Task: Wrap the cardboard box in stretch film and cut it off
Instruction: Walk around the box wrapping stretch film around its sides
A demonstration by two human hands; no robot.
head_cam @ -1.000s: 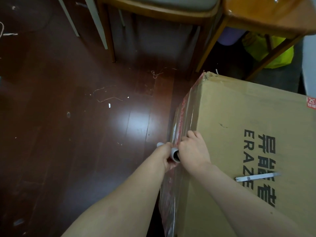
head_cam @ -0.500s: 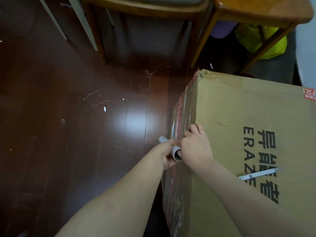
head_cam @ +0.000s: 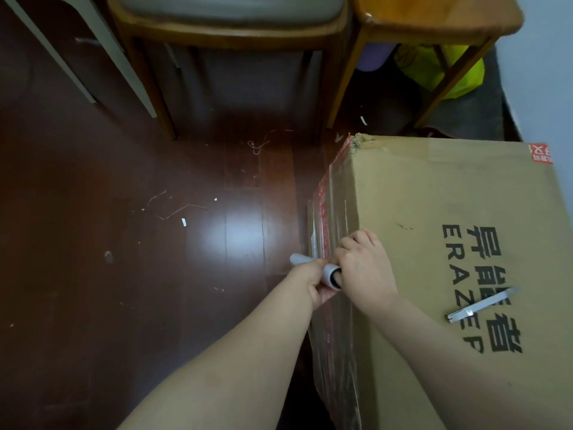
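We are looking down at a large cardboard box (head_cam: 434, 243) that is sitting on a dark wooden floor (head_cam: 124, 274), filling the right side of the view, with black printed lettering (head_cam: 477, 283) running across its top. Clear stretch film (head_cam: 328, 212) is lying along the box's left edge and down its left side, glinting over a red strip there. Our left hand (head_cam: 313, 283) is gripping a grey film roll (head_cam: 316, 270) right at that left edge of the box, with our fingers curled around its middle so that one end is sticking out toward the floor and the open end of the core is facing us. Our right hand (head_cam: 362, 268) is resting on the top of the box just beside the roll, its fingers curled down at the film on the edge; we cannot tell whether they are pinching the film or only pressing it. A slim silver cutter (head_cam: 482, 305) is lying loose on the box top, over the lettering, well apart from both hands. Beyond the box, a wooden chair (head_cam: 229, 32) with a grey seat and a wooden stool (head_cam: 434, 23) are standing on the floor, with something bright yellow (head_cam: 440, 69) under the stool. Bits of string (head_cam: 173, 206) and small scraps are lying scattered on the floor to our left.
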